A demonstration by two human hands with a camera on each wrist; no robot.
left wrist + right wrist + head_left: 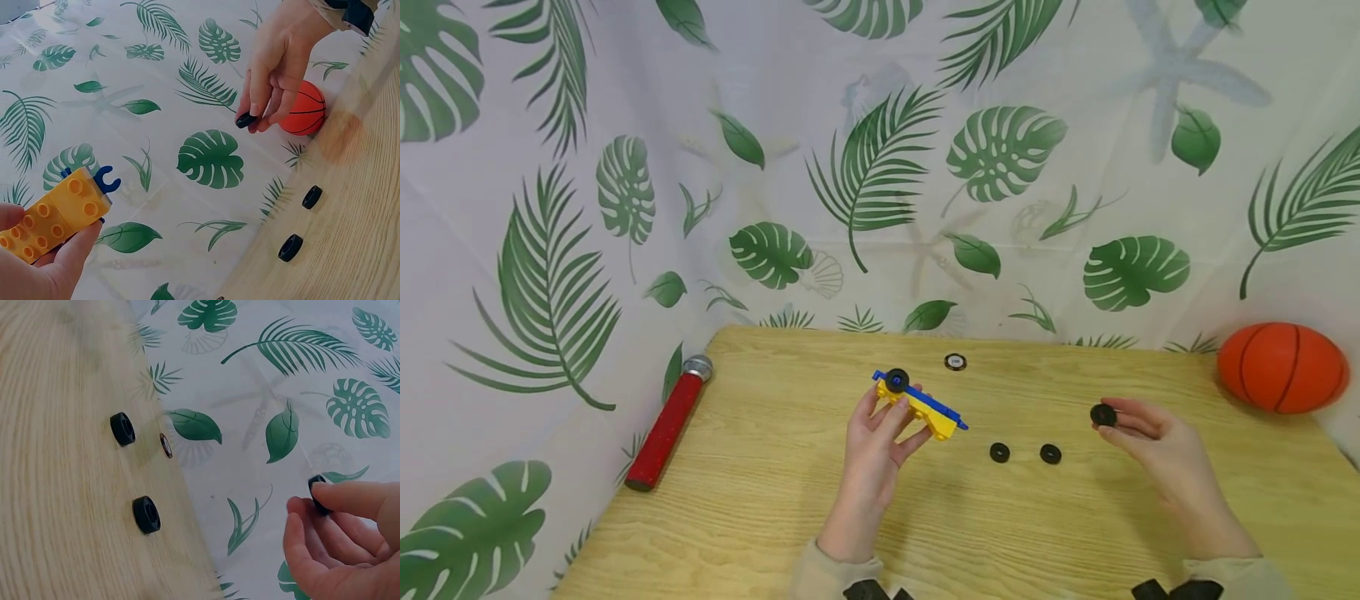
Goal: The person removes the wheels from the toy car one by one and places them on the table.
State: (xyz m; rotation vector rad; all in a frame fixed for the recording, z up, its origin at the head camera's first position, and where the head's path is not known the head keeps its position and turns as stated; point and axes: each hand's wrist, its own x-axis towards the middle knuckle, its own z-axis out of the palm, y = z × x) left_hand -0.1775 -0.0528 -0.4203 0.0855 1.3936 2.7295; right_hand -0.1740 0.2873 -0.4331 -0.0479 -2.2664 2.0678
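My left hand (874, 446) grips a yellow and blue toy car chassis (931, 410) in the air above the table. One black wheel (897, 381) sits on the chassis near its left end. Yellow studs and a blue hook on the chassis (59, 215) show in the left wrist view. To the right, my right hand (1165, 446) pinches a loose black wheel (1103, 415) between thumb and fingers, above the table. Between the hands, two more black wheels, a nearer-left one (999, 452) and a right one (1051, 454), lie flat on the wood.
A small round black-rimmed chip (955, 362) lies toward the back of the wooden table (760, 467). An orange basketball-patterned ball (1282, 367) rests at the back right. Along the left edge lies a red microphone (668, 423). A leaf-print cloth (880, 275) stands behind the table.
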